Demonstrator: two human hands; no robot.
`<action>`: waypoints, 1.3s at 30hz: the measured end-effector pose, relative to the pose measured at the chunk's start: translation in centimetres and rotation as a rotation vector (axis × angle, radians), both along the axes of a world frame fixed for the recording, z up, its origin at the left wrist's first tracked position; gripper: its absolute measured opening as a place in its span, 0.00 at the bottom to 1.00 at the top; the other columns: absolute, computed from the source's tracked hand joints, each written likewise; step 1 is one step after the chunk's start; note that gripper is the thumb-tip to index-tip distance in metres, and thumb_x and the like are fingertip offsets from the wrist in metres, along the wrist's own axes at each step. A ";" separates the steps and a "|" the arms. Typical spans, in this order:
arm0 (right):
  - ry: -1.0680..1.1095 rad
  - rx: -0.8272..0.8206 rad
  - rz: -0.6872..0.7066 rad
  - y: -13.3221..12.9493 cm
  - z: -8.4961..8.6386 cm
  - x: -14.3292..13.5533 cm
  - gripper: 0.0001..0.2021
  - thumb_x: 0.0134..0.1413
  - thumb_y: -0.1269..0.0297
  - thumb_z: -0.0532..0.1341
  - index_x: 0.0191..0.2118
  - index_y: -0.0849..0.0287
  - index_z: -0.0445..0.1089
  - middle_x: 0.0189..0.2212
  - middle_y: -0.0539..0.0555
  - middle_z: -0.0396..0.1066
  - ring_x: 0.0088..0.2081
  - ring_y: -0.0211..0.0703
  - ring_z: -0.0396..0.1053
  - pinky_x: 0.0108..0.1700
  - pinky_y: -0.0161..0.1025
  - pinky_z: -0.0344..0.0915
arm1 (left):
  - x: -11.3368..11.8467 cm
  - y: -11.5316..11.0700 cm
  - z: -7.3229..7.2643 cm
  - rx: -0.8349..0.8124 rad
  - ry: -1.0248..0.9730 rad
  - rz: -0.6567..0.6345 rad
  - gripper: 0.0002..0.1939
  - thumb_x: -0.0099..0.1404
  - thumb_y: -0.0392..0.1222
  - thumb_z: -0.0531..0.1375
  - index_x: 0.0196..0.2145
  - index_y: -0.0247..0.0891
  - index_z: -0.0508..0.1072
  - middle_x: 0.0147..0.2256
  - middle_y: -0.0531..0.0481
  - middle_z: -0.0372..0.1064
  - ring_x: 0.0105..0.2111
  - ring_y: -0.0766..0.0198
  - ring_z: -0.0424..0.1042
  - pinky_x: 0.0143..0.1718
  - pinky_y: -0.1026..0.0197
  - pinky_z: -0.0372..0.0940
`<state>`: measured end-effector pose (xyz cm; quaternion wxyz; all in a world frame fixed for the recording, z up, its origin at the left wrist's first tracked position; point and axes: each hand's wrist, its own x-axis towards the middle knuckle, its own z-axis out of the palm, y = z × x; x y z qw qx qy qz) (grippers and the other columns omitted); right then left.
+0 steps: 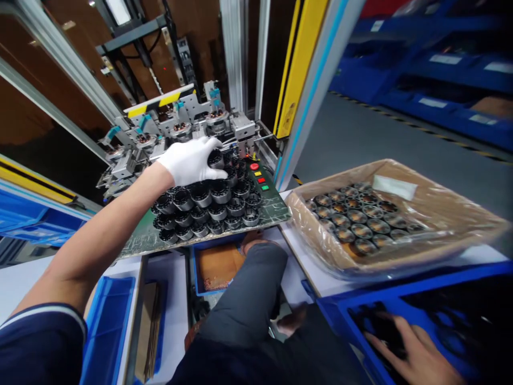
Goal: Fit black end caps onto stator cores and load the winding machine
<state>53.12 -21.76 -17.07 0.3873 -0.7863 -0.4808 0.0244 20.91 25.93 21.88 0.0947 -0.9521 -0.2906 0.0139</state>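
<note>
My left hand (196,162), in a white glove, reaches over stacked motor stator cores (200,198) with steel-grey outsides and black slotted insides. Its thumb and fingers close around one stator core (215,159) at the top back of the stack. The stack sits on a green work surface (276,210) in front of a machine. Low at the right, my bare right hand (419,347) is inside a blue crate (348,310). Its thumb and fingers are around a dark part (387,337), blurred and in shadow, among other black parts.
Behind the stack stand machine fixtures (180,128) and a yellow light-curtain post (296,69). Coloured buttons (258,179) line the surface's right side. A plastic-lined carton (452,224) holds copper-wound stators (360,216). An open blue drawer (218,262) is above my leg; blue bins (108,326) stand left.
</note>
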 end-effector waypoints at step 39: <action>0.671 -0.296 -0.033 -0.1 8.2 -1.2 0.24 0.69 0.35 0.63 0.40 0.53 0.75 0.28 0.50 0.75 0.32 0.46 0.74 0.39 0.41 0.68 | 32.9 -15.2 -20.8 -0.630 0.116 -0.425 0.17 0.69 0.38 0.71 0.55 0.34 0.82 0.61 0.37 0.77 0.64 0.45 0.75 0.74 0.39 0.67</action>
